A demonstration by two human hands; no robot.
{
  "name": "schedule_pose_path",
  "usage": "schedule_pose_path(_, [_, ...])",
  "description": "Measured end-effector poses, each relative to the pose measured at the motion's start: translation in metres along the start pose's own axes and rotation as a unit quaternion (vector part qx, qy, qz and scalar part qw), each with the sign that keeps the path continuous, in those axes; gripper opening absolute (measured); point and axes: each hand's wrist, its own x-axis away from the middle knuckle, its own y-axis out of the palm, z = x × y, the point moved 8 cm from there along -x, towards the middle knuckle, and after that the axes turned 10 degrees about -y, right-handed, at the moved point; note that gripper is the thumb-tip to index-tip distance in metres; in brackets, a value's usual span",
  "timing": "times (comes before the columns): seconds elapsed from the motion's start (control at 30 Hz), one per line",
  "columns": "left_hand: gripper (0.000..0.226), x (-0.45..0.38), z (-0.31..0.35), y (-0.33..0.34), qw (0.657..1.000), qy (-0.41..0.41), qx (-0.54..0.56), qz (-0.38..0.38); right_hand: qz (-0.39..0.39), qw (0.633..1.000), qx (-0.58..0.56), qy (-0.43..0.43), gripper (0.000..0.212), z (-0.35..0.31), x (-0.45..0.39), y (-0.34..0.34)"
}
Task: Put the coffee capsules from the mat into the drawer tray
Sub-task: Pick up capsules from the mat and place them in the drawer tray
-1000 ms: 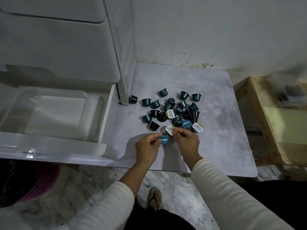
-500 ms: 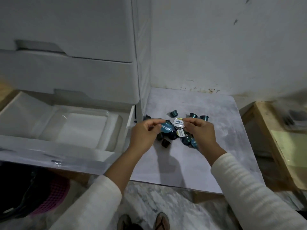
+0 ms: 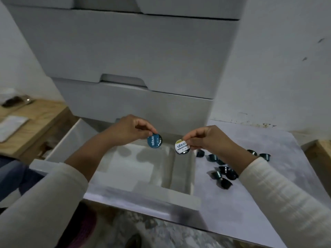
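My left grip (image 3: pixel 129 129) is closed in a pinch on the rim of a blue-lidded capsule (image 3: pixel 154 141), its round foil face turned toward me and printed EXCELSO. My right grip (image 3: pixel 206 138) pinches a white-lidded capsule (image 3: pixel 182 146) the same way, thumb and fingertips curled at its edge. Both capsules hang in the air above the drawer tray (image 3: pixel 172 169), a clear, glossy plastic insert with rounded walls sitting in the open white drawer (image 3: pixel 71 138). The remaining capsules (image 3: pixel 223 171), small dark teal cups with tapered sides, lie scattered on the pale, marbled mat (image 3: pixel 259 185) to the right of the drawer, some tipped on their sides. My sleeves are cream and ribbed.
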Motion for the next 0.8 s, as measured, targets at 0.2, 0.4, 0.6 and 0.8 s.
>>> schedule_pose_path(0.2, [0.021,-0.006,-0.082,-0.041,0.985,-0.008,-0.119,-0.123,-0.044,0.997,0.004,0.057,0.014,0.018,-0.049,0.1])
schedule_pose_path(0.4, [0.017,-0.016,-0.157,-0.043,0.954,-0.024,-0.2,-0.224,-0.069,0.989,0.055,0.121,0.015,0.055,-0.078,0.172])
schedule_pose_path(0.6, [0.018,-0.026,-0.201,-0.028,0.92,-0.032,-0.265,-0.286,-0.062,0.98,0.071,0.177,0.013,0.087,-0.089,0.209])
schedule_pose_path(0.8, [0.019,-0.035,-0.207,-0.02,0.92,-0.011,-0.287,-0.268,-0.061,0.973,0.092,0.203,0.013,0.098,-0.097,0.223])
